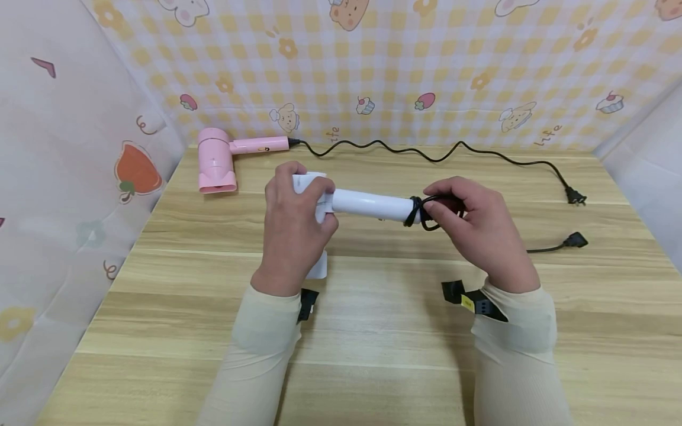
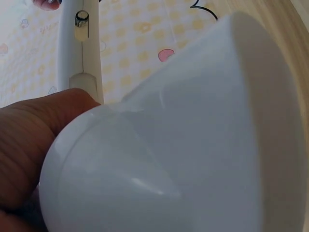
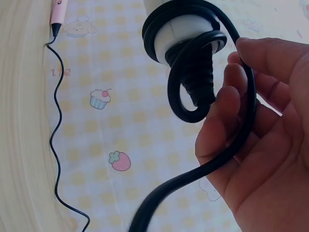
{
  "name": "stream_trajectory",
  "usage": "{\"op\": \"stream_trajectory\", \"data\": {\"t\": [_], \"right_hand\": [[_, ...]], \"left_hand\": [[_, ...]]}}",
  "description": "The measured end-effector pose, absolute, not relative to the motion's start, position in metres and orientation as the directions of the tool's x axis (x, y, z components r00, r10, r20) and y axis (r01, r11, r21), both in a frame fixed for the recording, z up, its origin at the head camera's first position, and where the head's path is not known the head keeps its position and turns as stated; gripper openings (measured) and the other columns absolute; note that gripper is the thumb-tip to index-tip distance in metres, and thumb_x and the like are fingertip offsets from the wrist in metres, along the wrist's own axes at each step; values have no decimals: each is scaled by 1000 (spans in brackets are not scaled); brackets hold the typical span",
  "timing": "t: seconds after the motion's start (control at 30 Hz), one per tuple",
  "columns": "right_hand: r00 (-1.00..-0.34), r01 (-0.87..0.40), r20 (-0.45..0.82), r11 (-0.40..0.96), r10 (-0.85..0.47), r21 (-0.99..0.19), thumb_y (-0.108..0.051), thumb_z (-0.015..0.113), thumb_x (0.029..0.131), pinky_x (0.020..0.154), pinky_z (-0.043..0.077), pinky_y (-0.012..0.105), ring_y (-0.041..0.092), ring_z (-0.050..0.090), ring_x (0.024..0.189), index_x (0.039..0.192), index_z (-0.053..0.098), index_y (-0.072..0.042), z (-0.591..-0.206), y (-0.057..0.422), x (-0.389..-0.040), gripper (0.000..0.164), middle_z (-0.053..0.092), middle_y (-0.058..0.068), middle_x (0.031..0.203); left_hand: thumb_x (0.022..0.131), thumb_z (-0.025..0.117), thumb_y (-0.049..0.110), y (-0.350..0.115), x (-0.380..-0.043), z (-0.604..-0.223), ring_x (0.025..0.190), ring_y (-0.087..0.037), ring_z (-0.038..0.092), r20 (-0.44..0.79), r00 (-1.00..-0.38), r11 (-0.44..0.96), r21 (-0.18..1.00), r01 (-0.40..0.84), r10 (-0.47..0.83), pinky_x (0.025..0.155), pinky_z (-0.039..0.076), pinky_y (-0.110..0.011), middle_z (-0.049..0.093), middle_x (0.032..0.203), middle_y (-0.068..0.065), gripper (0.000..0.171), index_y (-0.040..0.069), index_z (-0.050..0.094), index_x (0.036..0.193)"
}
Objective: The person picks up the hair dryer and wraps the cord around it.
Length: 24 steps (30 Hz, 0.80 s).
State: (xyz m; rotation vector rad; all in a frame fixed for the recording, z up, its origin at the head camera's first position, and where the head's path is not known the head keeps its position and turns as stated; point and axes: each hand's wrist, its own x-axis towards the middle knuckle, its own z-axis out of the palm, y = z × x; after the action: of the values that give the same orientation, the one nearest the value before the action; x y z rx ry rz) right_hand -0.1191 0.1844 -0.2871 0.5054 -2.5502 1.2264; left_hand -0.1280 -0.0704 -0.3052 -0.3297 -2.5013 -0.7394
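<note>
My left hand [image 1: 293, 239] grips a white hair dryer [image 1: 373, 205] by its head, with the handle pointing right. Its wide nozzle [image 2: 207, 116] fills much of the left wrist view. A black cord [image 3: 249, 96] is looped round the handle's end, over the ribbed cord sleeve [image 3: 195, 77]. Thumb and fingers of my right hand [image 1: 482, 231] pinch that cord beside the loops. The cord's tail runs out past the right hand to a black plug [image 1: 575, 239] at the right.
A pink hair dryer [image 1: 215, 157] lies at the back left of the wooden table [image 1: 373, 355]. Its wavy black cord [image 1: 407, 150] stretches along the back edge to a two-pin plug [image 1: 576, 196]. Behind hangs a yellow checked cloth [image 1: 394, 71] with cartoon prints.
</note>
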Motion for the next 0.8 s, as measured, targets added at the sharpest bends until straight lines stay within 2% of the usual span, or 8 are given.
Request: {"op": "stream_trajectory", "data": {"t": [0.17, 0.4, 0.6, 0.8], "right_hand": [[-903, -412, 395, 599, -168, -687, -15, 63, 87, 59, 43, 19, 9, 56, 69, 102, 65, -17, -289, 186, -121, 15, 62, -7, 86], [-890, -433, 428, 592, -159, -680, -16, 61, 88, 63, 43, 20, 9, 55, 72, 101, 65, -11, -291, 188, -125, 15, 61, -6, 90], [-905, -403, 398, 592, -148, -698, -19, 58, 90, 60, 41, 20, 11, 52, 66, 102, 65, -13, -293, 193, -125, 15, 61, -5, 88], [-930, -351, 345, 589, -128, -728, -25, 56, 91, 61, 39, 22, 13, 51, 69, 105, 64, -17, -297, 196, -127, 19, 62, -2, 87]], "left_hand": [[67, 72, 7, -72, -128, -304, 109, -38, 37, 524, -846, 822, 434, 368, 103, 80, 44, -46, 38, 119, -12, 32, 17, 66, 97], [66, 71, 7, -74, -129, -303, 104, -36, 40, 531, -839, 805, 443, 396, 121, 79, 44, -44, 38, 119, -12, 32, 18, 66, 96], [66, 70, 8, -74, -129, -303, 100, -34, 42, 534, -833, 784, 454, 424, 141, 79, 42, -42, 39, 118, -11, 30, 18, 66, 94], [67, 70, 9, -74, -127, -300, 98, -30, 42, 530, -835, 757, 482, 442, 150, 77, 42, -40, 38, 119, -10, 30, 19, 66, 95]]}}
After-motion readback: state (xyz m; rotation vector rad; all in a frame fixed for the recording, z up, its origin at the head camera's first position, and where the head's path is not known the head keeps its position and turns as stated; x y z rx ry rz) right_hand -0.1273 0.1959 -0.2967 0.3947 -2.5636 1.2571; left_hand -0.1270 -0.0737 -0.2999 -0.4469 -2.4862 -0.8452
